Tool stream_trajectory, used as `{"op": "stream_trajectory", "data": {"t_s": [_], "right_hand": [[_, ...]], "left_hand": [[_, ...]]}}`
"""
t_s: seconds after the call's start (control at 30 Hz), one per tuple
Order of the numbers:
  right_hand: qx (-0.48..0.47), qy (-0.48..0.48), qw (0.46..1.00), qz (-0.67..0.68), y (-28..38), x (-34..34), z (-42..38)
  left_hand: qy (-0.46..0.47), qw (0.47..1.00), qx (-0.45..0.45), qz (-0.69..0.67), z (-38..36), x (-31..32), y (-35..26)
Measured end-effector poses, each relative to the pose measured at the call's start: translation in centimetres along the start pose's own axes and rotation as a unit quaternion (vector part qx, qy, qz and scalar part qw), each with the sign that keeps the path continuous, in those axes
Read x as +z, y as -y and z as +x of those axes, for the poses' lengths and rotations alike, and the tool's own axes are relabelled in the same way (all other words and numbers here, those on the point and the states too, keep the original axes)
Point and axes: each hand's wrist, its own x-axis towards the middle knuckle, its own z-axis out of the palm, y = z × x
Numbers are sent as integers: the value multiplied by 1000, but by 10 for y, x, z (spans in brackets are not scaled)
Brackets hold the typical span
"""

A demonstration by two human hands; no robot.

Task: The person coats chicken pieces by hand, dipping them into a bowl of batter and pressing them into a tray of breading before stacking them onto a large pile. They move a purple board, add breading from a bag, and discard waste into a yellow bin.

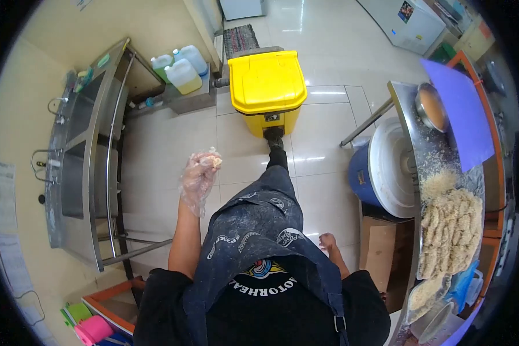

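Note:
My left hand [199, 173] is raised in front of me in a clear plastic glove. Its fingers are curled closed, with pale, crumbly matter at the fingertips that I cannot name. Low at my right side hangs my right hand [328, 242], bare and foreshortened, with its fingers mostly hidden and a bit of white beside it. Ahead stands a yellow pedal bin [268, 83] with its lid down. My dark shoe [274, 138] is at the bin's base, by the pedal. Neither hand touches the bin.
A steel double sink [81, 173] runs along the left wall. Several plastic jugs [184, 75] stand on a low ledge. On the right, a steel table [406, 104] bears crumb-coated pieces [450, 230] and a bowl of orange liquid [431, 108]. A lidded blue drum [363, 173] stands beside it.

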Motion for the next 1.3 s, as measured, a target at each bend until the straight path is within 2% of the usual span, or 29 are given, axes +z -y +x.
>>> {"op": "stream_trajectory", "data": {"t_s": [0.07,0.13,0.2,0.23,0.27,0.33,0.4,0.43,0.5,0.57,0.63,0.67,0.7,0.77,0.8,0.87,0.9,0.93,1.0,1.07,1.13,1.2,1.23,1.3], "right_hand": [[17,-15,1000,7,-10,18,1],[-6,17,998,62,-4,34,-2],[-56,5,984,168,-1,47,-34],[-96,7,968,234,-6,52,-49],[-84,3,965,249,-10,55,-60],[-65,-12,964,259,-44,65,-73],[-25,-49,981,185,-81,64,-110],[-4,-56,981,186,-116,68,-123],[44,-74,975,204,-170,73,-152],[80,-60,989,106,-208,71,-179],[112,-66,991,26,-229,66,-199],[65,-34,995,-64,-250,67,-189],[139,-150,958,202,-232,48,-221],[165,-227,869,408,-201,20,-254],[132,-246,889,364,-210,1,-246],[71,-277,919,273,-232,-27,-228],[38,-328,924,195,-250,-36,-213],[31,-331,915,230,-259,-52,-222],[14,-337,894,297,-267,-92,-253],[5,-376,857,352,-301,-98,-260],[14,-384,805,452,-343,-89,-264],[84,-434,791,423,-391,-55,-253],[107,-429,788,429,-410,-36,-249],[143,-405,786,445,-442,8,-243]], "left_hand": [[-60,996,-59,36,27,-28,30],[-168,972,-114,118,74,-10,61],[-209,966,-120,98,136,-8,95],[-197,953,-158,167,164,-1,95],[-181,936,-191,235,196,12,96],[-124,895,-241,356,227,31,112],[-41,834,-296,464,215,41,134],[50,777,-325,537,200,26,153],[245,636,-324,656,171,4,189],[407,477,-327,707,140,19,225],[391,581,-405,589,100,60,252],[412,594,-389,571,81,84,267],[414,622,-373,551,61,102,279],[480,617,-346,519,9,185,278],[502,617,-328,509,-21,231,284],[578,682,-329,305,-88,303,322],[623,668,-274,302,-122,345,344],[662,652,-218,298,-153,388,367],[758,499,40,419,-196,474,418],[750,451,40,481,-230,542,460],[689,357,225,589,-249,584,523],[668,337,176,639,-247,601,587],[655,329,152,663,-243,608,607],[668,354,16,654,-244,617,618]]}}
